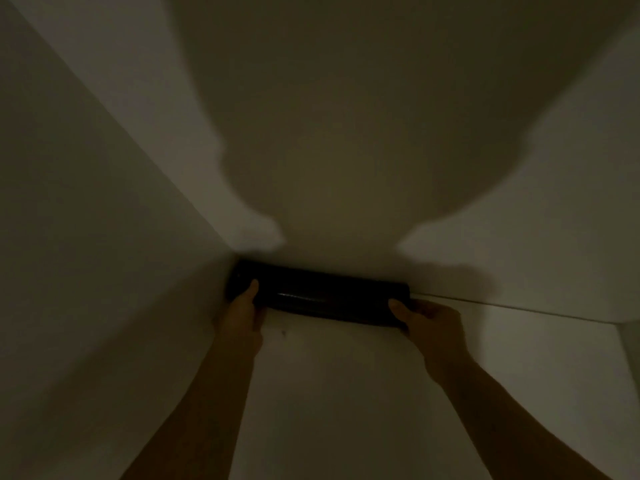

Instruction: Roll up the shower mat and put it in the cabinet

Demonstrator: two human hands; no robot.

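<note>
Both hands grip the rolled shower mat (318, 294) — left hand (242, 311) and right hand (429, 322) with fingers curled around its ends — steadying it against the cabinet's far wall (346, 150), tucked into the left corner.

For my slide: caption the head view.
Both hands, left hand and right hand, press rolled mat against cabinet back.

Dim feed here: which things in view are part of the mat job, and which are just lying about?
Part of the job:
- rolled black mat, lying against the back wall
- left hand at its left end
- right hand at its right end
- white cabinet shelf beneath it

Lying about:
- nothing else visible; only a small dark speck on the shelf
</note>
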